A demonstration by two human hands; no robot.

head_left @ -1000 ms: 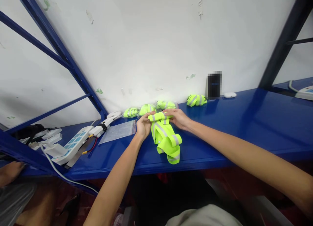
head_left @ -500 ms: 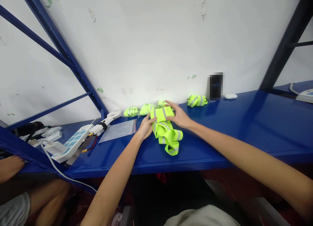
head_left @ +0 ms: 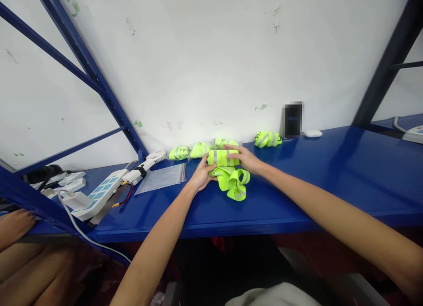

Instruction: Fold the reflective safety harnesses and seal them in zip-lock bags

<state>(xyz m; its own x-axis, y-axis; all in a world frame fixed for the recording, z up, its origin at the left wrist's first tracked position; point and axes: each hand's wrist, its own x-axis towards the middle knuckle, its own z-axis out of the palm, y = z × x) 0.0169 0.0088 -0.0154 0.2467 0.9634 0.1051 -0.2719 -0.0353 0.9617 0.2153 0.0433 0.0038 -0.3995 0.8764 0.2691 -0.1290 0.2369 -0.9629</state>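
Observation:
A neon-yellow reflective strap with grey bands is between my hands over the blue tabletop. Its upper part is folded into a thick roll, while the loose ends hang in curled loops toward the front edge. My left hand grips the roll's left end, thumb on the near face. On the right end, my right hand is closed round it with fingers over the top. Just behind stand bagged yellow strap bundles along the wall. Another rolled yellow strap bundle sits apart to the right.
Left lie a clear zip bag, a small white fan, a power strip and a red cable. A dark blurred-out object and a white case stand at back right. A co-worker's hand rests far left.
The roll has turned more level and become more compact, with my right hand's fingers now lying over its top. The loose loops have drawn up closer to it.

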